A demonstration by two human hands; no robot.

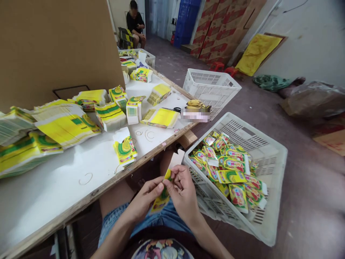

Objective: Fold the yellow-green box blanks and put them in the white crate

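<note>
Over my lap, both hands grip one small yellow and green printed carton (pixel 161 204) with a white end flap pointing up and away. My left hand (pixel 150 193) pinches its left side with thumb and fingers. My right hand (pixel 183 185) is closed round the other side, near the flap; the fingertips partly hide the carton. Just ahead on the table edge lies a small stack of flat cartons (pixel 125 149). To my right stands a white plastic crate (pixel 272 180) holding many folded cartons (pixel 231 163).
Bundles of flat cartons (pixel 67 122) line the white table (pixel 107 187). Scissors (pixel 176 109) and bananas (pixel 196 104) lie near its right edge. A second white crate (pixel 211 82) stands beyond. A person (pixel 136 23) sits at the back. Stacked cardboard boxes (pixel 215 28) line the wall.
</note>
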